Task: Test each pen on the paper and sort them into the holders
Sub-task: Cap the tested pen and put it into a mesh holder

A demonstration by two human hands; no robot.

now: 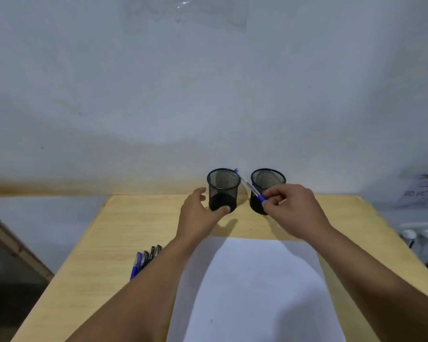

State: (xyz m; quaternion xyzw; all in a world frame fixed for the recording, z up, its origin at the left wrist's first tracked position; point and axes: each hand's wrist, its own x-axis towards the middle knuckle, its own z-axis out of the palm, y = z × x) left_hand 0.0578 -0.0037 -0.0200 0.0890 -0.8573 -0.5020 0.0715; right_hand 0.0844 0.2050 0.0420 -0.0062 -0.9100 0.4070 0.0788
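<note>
Head view: a blue pen (249, 185) is pinched by the right hand (292, 208), slanting toward eleven o'clock between two mesh holders. The left holder (223, 188) is cupped by the left hand (199, 213), fingers loosely curved. Paper (255, 287) lies at six o'clock.

Pale grey-blue wall (208, 95), brownish stain along its base, light wooden table (124, 230), clear plastic sheet (183, 13) taped high

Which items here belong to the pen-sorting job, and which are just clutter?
Job:
- pen in the right hand
- left holder, in the left hand's loose grip
- right holder
- waiting pens
- paper

Clutter:
- power strip beyond the table's right edge
- printed notice on the wall
</note>
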